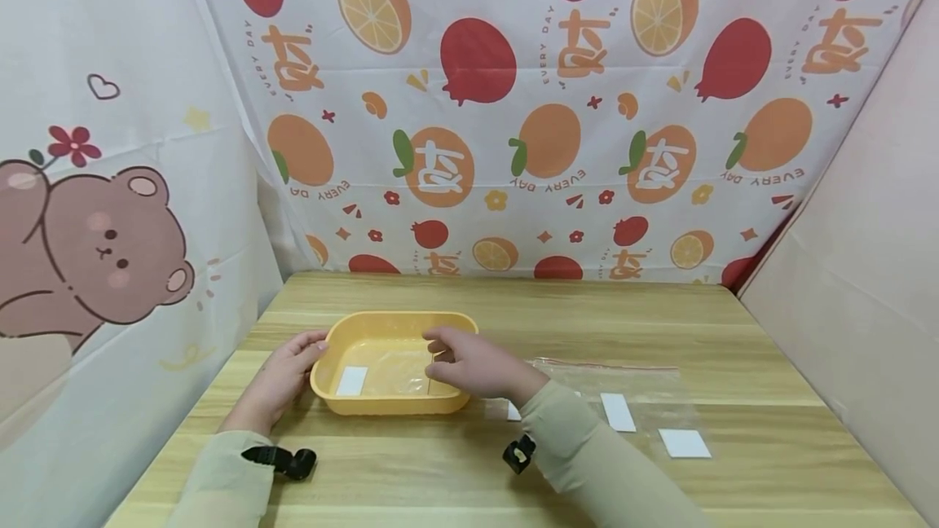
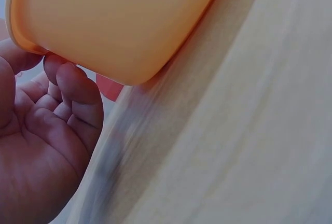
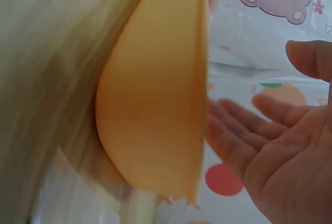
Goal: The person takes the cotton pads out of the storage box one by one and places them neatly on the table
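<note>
A yellow plastic basin point(image 1: 385, 406) stands on the wooden table. My left hand point(image 1: 288, 369) grips its left rim, thumb on top; in the left wrist view the fingers point(image 2: 80, 86) curl against the rim. Inside the basin lies a clear plastic bag point(image 1: 392, 369) with a white label point(image 1: 352, 381). Over the basin's right side hovers my right hand point(image 1: 473, 361), fingers loosely bent and nothing held. The right wrist view has the palm point(image 3: 290, 167) open, thumb apart from the fingers, beside the basin's rim.
To the right, clear zip bags point(image 1: 645, 381) with white labels point(image 1: 618, 412) lie overlapping on the table point(image 1: 440, 479), partly behind the right forearm. A fruit-print cloth point(image 1: 513, 145) hangs at the back. Cloth with a bear print point(image 1: 110, 243) covers the left side.
</note>
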A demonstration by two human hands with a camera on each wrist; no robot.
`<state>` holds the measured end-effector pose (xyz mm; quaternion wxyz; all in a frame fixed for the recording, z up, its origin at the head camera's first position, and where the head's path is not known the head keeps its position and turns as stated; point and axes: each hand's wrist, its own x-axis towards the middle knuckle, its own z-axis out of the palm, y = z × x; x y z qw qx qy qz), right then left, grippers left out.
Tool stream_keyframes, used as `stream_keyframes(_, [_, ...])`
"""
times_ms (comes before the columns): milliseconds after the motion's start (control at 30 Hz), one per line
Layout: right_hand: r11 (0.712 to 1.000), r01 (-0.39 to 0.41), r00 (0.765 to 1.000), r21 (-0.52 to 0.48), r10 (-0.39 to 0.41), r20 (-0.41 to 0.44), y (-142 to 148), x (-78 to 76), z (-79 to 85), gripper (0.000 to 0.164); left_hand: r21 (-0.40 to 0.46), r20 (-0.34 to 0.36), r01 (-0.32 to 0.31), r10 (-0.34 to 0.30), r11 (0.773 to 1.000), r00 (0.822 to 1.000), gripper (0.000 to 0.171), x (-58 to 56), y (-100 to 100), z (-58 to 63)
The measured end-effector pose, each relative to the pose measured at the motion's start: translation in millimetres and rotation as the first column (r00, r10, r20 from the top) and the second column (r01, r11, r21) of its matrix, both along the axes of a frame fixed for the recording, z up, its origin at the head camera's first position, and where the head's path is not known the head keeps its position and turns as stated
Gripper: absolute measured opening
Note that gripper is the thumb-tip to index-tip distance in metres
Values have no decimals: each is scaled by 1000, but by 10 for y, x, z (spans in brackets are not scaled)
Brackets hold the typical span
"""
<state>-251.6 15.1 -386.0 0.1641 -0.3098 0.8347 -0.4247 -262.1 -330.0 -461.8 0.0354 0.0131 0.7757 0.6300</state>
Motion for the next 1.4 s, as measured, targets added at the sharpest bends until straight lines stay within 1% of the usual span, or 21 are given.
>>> stream_keyframes(67, [1000, 15, 999, 5, -15, 37, -76, -17, -47, 62, -1, -7, 2, -2, 1000, 1000, 57, 2, -3, 0])
stream_keyframes(200, [999, 41, 997, 33, -44, 68, -220, -50, -132, 70, 5, -17, 11, -11, 1000, 1000, 57, 3, -9, -7])
stream_keyframes(267, [996, 70, 995, 58, -74, 62, -293, -61, -160, 73, 11, -19, 13, -13, 1000, 1000, 57, -6, -14, -18])
stream_keyframes(367, [985, 141, 988, 102, -146, 41, -392, -65, -182, 76, 13, -18, 15, -14, 1000, 1000, 56, -18, -17, -27])
stream_keyframes(500, [958, 220, 975, 184, -223, -4, -501, -82, -229, 75, 9, -13, 9, -9, 1000, 1000, 56, -14, -7, -15])
stream_keyframes(600, [936, 228, 974, 267, -220, -62, -557, -97, -263, 73, 8, -13, 10, -10, 1000, 1000, 56, -11, -1, 0])
stream_keyframes(700, [918, 214, 976, 333, -185, -118, -601, -97, -270, 72, 12, -11, 14, -13, 1000, 1000, 55, -14, -5, -1])
stream_keyframes(767, [916, 198, 978, 350, -161, -132, -620, -91, -268, 70, 13, -11, 15, -15, 1000, 1000, 55, -15, -10, -4])
stream_keyframes(867, [931, 180, 981, 316, -148, -122, -633, -92, -264, 67, 8, -13, 17, -17, 1000, 1000, 55, -13, -17, -11])
stream_keyframes(967, [956, 186, 982, 225, -176, -66, -626, -114, -270, 65, -1, -16, 19, -19, 1000, 1000, 56, -11, -22, -12])
stream_keyframes(1033, [968, 215, 976, 127, -218, 10, -613, -136, -278, 64, -6, -16, 20, -20, 1000, 1000, 56, -9, -25, -12])
stream_keyframes(1067, [969, 235, 968, 74, -240, 67, -608, -147, -286, 63, -7, -16, 20, -20, 1000, 1000, 56, -8, -27, -12])
stream_keyframes(1100, [965, 260, 957, 17, -260, 129, -603, -159, -293, 64, -8, -17, 20, -20, 1000, 1000, 56, -7, -29, -12])
stream_keyframes(1167, [946, 312, 927, -85, -284, 247, -596, -185, -311, 66, -10, -19, 21, -21, 1000, 1000, 55, -6, -30, -12])
stream_keyframes(1233, [922, 357, 892, -151, -288, 349, -597, -209, -334, 68, -12, -22, 20, -20, 1000, 1000, 55, -6, -28, -9])
stream_keyframes(1267, [913, 372, 878, -166, -288, 382, -600, -221, -346, 69, -12, -23, 21, -21, 1000, 1000, 56, -6, -26, -9])
stream_keyframes(1333, [909, 378, 869, -174, -284, 404, -606, -244, -371, 69, -12, -24, 21, -21, 1000, 999, 56, -2, -21, -2])
stream_keyframes(1400, [919, 361, 874, -155, -276, 399, -617, -264, -400, 67, -10, -22, 20, -20, 1000, 1000, 55, 3, -14, 5])
